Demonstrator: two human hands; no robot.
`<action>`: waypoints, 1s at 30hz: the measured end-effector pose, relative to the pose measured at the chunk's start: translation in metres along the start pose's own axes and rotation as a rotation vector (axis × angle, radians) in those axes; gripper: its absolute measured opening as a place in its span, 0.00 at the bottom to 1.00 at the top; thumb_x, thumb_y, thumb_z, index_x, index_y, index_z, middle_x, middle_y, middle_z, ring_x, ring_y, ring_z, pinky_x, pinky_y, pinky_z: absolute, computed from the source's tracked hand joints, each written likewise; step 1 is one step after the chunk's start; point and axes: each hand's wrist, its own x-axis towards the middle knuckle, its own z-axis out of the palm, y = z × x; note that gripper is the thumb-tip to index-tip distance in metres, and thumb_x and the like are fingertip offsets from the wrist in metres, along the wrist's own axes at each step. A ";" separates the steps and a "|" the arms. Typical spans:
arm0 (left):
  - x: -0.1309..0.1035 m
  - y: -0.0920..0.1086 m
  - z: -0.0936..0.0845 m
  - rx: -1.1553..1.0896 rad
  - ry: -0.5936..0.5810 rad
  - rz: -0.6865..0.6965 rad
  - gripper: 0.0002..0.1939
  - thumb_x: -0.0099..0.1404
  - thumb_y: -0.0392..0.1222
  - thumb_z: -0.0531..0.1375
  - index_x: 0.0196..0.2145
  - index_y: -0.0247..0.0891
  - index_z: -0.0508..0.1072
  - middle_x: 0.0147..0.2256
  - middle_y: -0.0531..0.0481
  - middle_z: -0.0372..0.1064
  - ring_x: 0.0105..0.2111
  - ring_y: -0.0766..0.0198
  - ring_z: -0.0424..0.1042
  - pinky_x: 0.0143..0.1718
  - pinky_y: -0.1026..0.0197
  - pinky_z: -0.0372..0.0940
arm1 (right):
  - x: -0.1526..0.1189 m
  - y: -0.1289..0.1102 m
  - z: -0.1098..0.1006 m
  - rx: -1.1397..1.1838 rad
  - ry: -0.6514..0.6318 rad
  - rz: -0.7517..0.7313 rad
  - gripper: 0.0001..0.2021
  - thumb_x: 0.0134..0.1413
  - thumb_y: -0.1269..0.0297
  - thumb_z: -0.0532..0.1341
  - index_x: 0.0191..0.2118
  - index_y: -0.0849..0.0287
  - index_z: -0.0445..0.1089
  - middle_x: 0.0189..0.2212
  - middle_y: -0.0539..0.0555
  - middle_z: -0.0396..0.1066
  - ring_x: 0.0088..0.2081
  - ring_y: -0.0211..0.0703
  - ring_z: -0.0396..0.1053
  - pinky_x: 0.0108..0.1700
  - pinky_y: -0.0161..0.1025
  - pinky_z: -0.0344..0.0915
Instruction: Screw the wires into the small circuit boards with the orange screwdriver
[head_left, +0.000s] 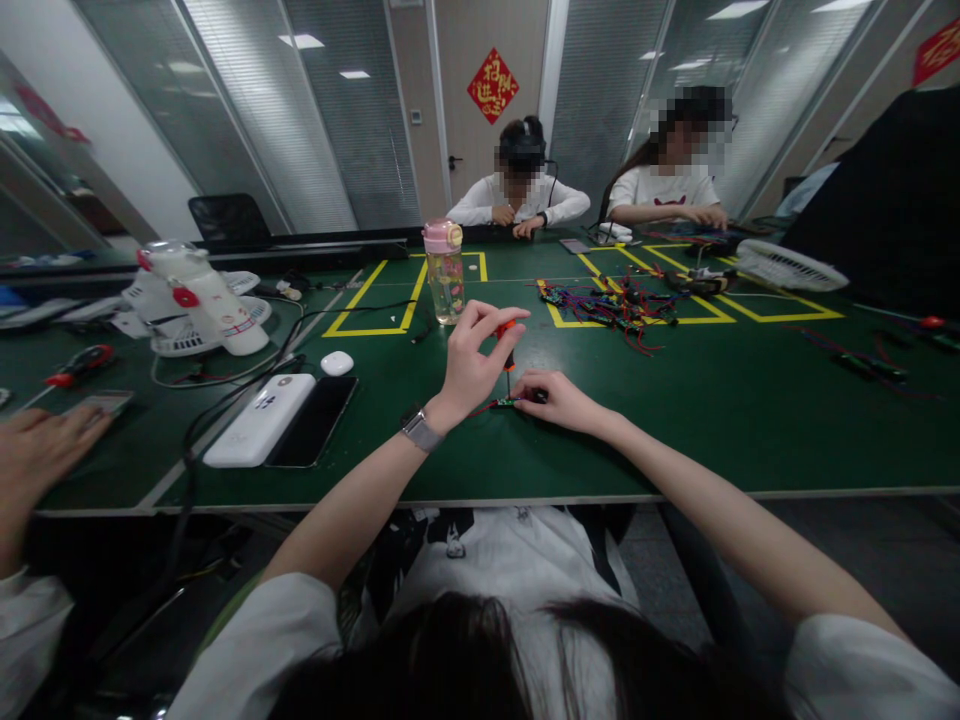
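Note:
My left hand [480,360] grips the orange and black handle of a screwdriver [509,358], held upright with its shaft pointing down. Its tip meets a small green circuit board [504,403] with thin wires, lying on the green table. My right hand [551,398] is closed at the board's right end, the fingers pinching it beside the screwdriver tip. A dark round part shows by the right fingers; its kind I cannot make out.
A pink-lidded bottle [445,275] stands beyond my left hand. To the left lie a black phone [313,422], a white power bank [260,420] and a white case [337,363]. Wired boards [611,303] are heaped at right. A neighbour's hand [45,450] rests far left; two people sit opposite.

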 end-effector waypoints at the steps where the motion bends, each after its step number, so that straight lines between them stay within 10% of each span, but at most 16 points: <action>1: 0.000 0.000 0.000 -0.012 -0.018 -0.002 0.11 0.70 0.42 0.53 0.45 0.43 0.74 0.36 0.50 0.65 0.38 0.65 0.67 0.42 0.60 0.65 | 0.000 0.000 0.000 0.005 -0.001 -0.001 0.04 0.52 0.71 0.61 0.34 0.61 0.73 0.30 0.52 0.70 0.29 0.37 0.65 0.34 0.35 0.63; 30: -0.001 0.002 -0.001 -0.031 -0.071 0.024 0.13 0.70 0.38 0.52 0.50 0.40 0.69 0.40 0.48 0.70 0.41 0.64 0.69 0.46 0.59 0.64 | 0.000 0.000 0.000 -0.011 -0.006 -0.002 0.04 0.52 0.71 0.61 0.35 0.61 0.73 0.29 0.52 0.70 0.29 0.38 0.66 0.34 0.35 0.63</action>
